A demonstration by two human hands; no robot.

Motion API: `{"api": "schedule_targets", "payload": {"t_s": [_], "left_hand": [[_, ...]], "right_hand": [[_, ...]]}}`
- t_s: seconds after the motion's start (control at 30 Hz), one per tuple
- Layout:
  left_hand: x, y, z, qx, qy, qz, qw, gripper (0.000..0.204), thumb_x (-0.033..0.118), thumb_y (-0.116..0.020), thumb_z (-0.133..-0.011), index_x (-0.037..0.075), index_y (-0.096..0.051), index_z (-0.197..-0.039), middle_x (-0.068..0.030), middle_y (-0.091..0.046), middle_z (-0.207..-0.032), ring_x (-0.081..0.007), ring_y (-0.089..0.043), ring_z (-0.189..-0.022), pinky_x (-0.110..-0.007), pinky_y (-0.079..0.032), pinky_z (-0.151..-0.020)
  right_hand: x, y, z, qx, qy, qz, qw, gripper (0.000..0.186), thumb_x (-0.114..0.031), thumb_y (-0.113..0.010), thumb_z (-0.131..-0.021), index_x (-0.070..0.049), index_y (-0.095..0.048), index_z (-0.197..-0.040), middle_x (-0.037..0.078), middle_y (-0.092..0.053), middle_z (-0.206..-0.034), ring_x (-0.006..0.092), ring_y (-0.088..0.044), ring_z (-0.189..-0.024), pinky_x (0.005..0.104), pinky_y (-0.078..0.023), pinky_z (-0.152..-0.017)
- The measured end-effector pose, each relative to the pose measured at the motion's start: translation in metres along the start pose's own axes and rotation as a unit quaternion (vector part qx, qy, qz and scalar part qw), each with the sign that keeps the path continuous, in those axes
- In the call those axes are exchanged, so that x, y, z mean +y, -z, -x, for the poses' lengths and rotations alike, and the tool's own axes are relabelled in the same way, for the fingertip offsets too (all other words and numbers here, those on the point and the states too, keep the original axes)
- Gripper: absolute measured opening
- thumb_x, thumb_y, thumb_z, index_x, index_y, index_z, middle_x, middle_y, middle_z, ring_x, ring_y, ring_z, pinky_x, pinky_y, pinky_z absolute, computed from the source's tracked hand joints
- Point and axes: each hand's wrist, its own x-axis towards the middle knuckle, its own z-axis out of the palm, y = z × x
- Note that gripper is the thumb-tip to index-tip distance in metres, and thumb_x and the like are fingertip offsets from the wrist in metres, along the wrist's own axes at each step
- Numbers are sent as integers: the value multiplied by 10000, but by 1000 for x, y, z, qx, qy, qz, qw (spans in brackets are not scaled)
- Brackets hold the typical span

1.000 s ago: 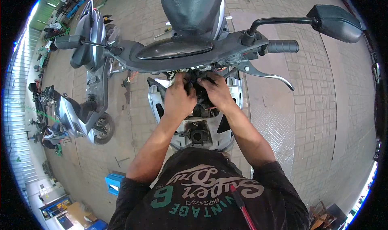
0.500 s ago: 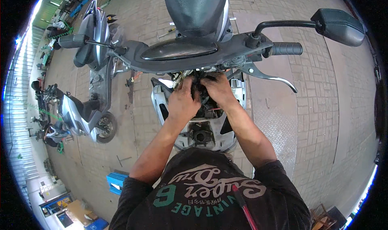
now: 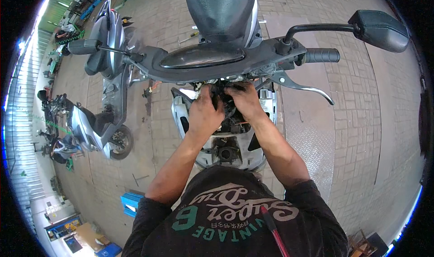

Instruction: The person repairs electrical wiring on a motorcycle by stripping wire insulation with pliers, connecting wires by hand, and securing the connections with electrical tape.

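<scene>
Both my hands are inside the opened front of a scooter, just below its black handlebar cover (image 3: 135, 66). My left hand (image 3: 206, 110) has its fingers bent around a bunch of black wiring (image 3: 220, 91). Close beside it on the right, my right hand (image 3: 244, 101) curls its fingers on the same dark bunch. The fingertips are partly hidden among the wires and under the cover's edge. Grey-white body panels (image 3: 270, 103) flank the opening, and a dark round-holed part (image 3: 224, 154) sits nearer to me.
A brake lever (image 3: 312, 89) and mirror (image 3: 379, 31) stick out to the right; another mirror (image 3: 83, 46) is at left. The black seat (image 3: 220, 13) lies beyond. Other scooters (image 3: 92, 126) stand at left. A blue box (image 3: 131, 204) and a metal plate (image 3: 309, 153) are on the floor.
The view has shifted very slightly. Both hands stay at the wiring, with only small finger movements.
</scene>
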Motion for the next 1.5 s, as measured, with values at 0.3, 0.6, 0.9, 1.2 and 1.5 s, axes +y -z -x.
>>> {"api": "schedule_targets", "payload": {"t_s": [0.3,0.6,0.9,1.2,1.5], "left_hand": [[-14,-6,3,6,-91,-27,996,330,59,-585,-728,49,-526,-1053,-195,-626,-879,-394,-613,-758,-461,-506,-658],[-10,-4,1,-15,-57,-40,997,248,34,-545,-762,11,-555,-1009,-228,-622,-874,-409,-602,-793,-459,-486,-681],[-10,-2,-9,-50,66,54,995,215,102,-575,-750,-8,-631,-926,-200,-640,-778,-339,-634,-731,-388,-495,-682],[-6,6,-27,-151,233,349,895,181,106,-634,-802,-32,-645,-918,-107,-653,-848,-177,-591,-768,-306,-459,-717],[-3,-7,-20,-59,13,26,998,192,166,-604,-796,-17,-649,-831,-242,-624,-773,-391,-607,-747,-423,-464,-663]], "right_hand": [[-19,-8,8,23,36,38,998,244,-2,-544,-745,53,-597,-977,138,-649,-939,219,-597,-882,332,-439,-820],[-14,-11,14,44,-10,17,999,150,-45,-570,-765,53,-633,-861,63,-628,-822,128,-542,-758,280,-431,-691],[1,-7,14,47,-4,-28,998,138,-41,-549,-778,48,-625,-851,116,-648,-793,165,-569,-735,321,-453,-691],[1,3,16,34,4,3,999,142,-26,-573,-759,43,-625,-873,95,-636,-806,167,-569,-756,301,-446,-703],[-6,-1,34,109,10,25,994,151,18,-595,-772,30,-606,-922,52,-627,-803,143,-571,-723,282,-466,-684]]}}
